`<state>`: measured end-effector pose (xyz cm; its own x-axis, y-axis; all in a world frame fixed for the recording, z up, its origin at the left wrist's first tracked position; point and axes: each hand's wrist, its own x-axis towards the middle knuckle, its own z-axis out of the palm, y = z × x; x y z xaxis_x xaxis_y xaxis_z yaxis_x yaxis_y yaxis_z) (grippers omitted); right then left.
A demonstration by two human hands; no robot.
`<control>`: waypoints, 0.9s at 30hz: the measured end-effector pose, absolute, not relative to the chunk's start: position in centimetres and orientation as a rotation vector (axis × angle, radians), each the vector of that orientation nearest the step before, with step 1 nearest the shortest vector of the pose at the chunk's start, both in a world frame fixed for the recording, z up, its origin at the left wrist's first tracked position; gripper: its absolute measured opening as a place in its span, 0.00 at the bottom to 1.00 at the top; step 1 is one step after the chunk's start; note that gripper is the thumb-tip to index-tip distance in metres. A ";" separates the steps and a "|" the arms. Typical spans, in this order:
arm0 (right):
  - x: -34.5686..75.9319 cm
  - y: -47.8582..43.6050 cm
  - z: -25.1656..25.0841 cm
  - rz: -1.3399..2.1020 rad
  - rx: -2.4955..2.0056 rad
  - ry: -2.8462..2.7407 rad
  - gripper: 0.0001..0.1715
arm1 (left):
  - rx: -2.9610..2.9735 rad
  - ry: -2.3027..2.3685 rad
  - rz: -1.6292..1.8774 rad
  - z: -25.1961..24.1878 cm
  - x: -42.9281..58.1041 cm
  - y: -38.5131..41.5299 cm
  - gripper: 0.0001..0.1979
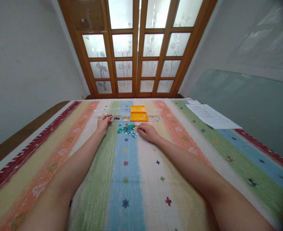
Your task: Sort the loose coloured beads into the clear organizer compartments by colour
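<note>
A small heap of tiny coloured pieces (127, 129) lies on the striped cloth between my two hands. My right hand (147, 131) rests at the heap's right edge, its fingers curled and pinched together at the pieces; what they hold is too small to name. My left hand (104, 122) lies left of the heap, fingers bent toward several dark red pieces (115, 118). Behind the heap sits an orange tray (139, 113), flanked by clear compartment trays (107, 113) holding a few pieces.
A striped tablecloth (125, 179) covers the table. A printed paper sheet (211, 116) lies at the far right. A glass pane (247, 102) leans against the right wall. Wooden doors with frosted panes (135, 48) stand behind the table.
</note>
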<state>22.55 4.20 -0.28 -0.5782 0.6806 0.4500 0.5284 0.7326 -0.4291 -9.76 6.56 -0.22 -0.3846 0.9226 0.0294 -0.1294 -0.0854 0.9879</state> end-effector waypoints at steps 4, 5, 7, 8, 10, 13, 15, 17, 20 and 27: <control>22.5 4.1 -0.2 0.337 -0.904 -2.324 0.09 | 0.945 1.343 1.584 -0.2 -9.8 6.5 0.20; 22.5 4.1 -0.2 0.337 -0.903 -2.323 0.09 | 0.947 1.342 1.577 -0.2 -9.7 6.5 0.20; 22.5 4.1 -0.2 0.331 -0.901 -2.324 0.09 | 0.946 1.351 1.565 -0.1 -9.7 6.5 0.21; 22.5 4.2 -0.2 0.328 -0.899 -2.326 0.09 | 0.943 1.355 1.563 -0.1 -9.7 6.5 0.22; 22.6 4.2 -0.3 0.325 -0.899 -2.330 0.09 | 0.933 1.355 1.568 0.0 -9.6 6.5 0.23; 22.5 4.2 -0.3 0.329 -0.904 -2.329 0.09 | 0.932 1.346 1.572 0.0 -9.6 6.4 0.23; 22.5 4.2 -0.2 0.333 -0.905 -2.328 0.08 | 0.947 1.353 1.564 -0.2 -9.6 6.4 0.22; 22.5 4.1 -0.2 0.336 -0.903 -2.326 0.09 | 0.983 1.370 1.548 -0.5 -9.7 6.5 0.20; 22.5 4.1 -0.3 0.338 -0.897 -2.328 0.09 | 1.147 1.414 1.476 -1.1 -9.7 6.7 0.15; 22.5 4.2 -0.4 0.329 -0.905 -2.327 0.08 | 2.143 1.612 1.084 -1.3 -9.1 5.8 0.08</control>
<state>22.53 4.25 -0.37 -0.5784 0.6776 0.4543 0.5254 0.7354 -0.4280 -9.10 5.75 -1.28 0.1118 0.9055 0.4094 0.7204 -0.3577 0.5942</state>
